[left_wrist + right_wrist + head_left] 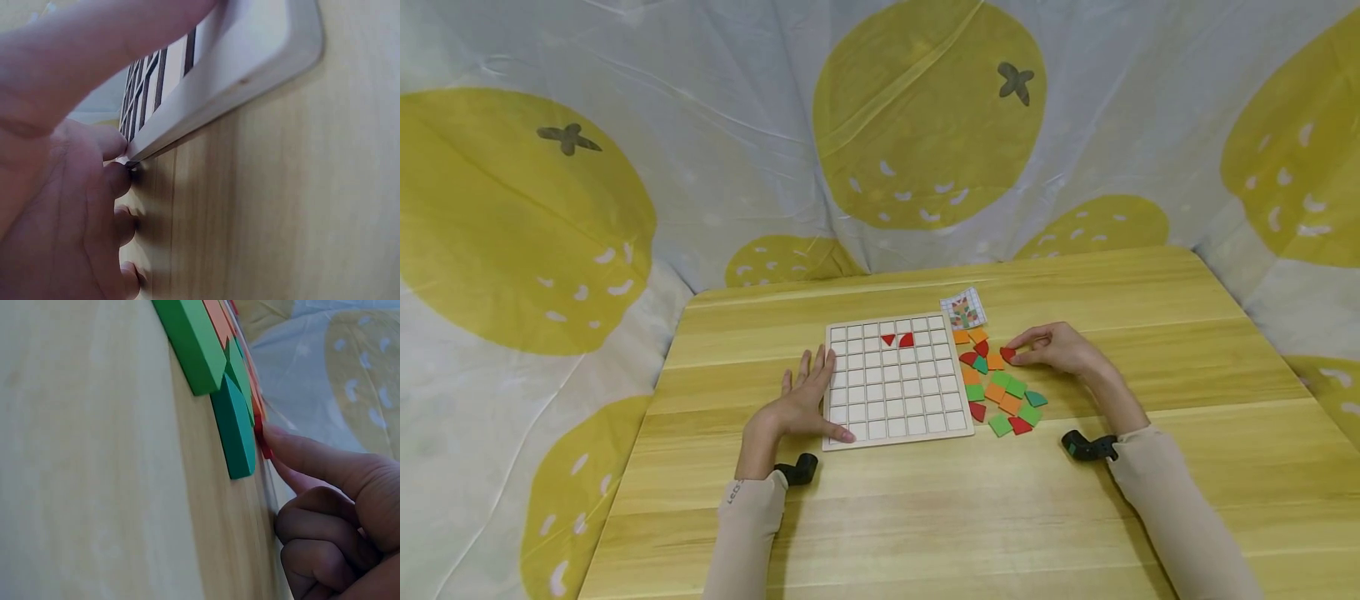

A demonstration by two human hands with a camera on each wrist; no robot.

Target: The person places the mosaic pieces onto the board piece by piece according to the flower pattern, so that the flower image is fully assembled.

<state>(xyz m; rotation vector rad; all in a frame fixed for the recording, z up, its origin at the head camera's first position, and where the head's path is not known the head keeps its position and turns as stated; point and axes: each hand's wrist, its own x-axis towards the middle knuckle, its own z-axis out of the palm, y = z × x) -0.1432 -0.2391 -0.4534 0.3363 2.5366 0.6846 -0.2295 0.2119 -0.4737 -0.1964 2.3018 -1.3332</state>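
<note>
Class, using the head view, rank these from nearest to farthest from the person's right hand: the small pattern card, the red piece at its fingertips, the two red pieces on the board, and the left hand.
From the right hand:
1. Red piece, at its fingertips.
2. Pattern card, behind the loose pile.
3. Red pieces on the board, top rows.
4. Left hand, at the board's left edge.

table (925, 517): light wood planks, grain running left to right, filling the lower view | backdrop (715, 167): white wrinkled cloth hanging behind and wrapping both sides, showing big yellow citrus prints with dark stems and white flecks | light: falling soft and even, casting faint shadows | floor, windows: not showing
</note>
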